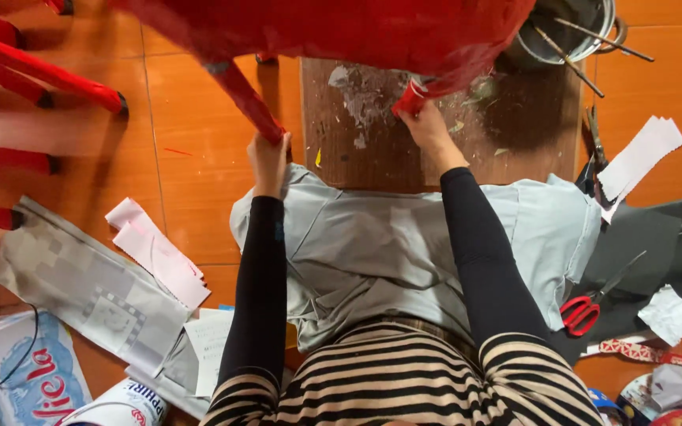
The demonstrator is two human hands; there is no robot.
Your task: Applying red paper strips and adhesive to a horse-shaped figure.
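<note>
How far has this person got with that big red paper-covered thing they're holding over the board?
Red paper already covers most of the red object, legs included. Right now the left hand grips one red leg and the right hand holds another leg's end over the wooden board, smeared with paste scraps. What remains is unclear; red-handled scissors and paper strips lie ready.

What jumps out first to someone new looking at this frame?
The big red chair fills the top of the view, with the left hand and right hand each gripping one of its legs over a glue-smeared brown board. Pale grey cloth covers the lap below, and red-handled scissors lie on the right.
</note>
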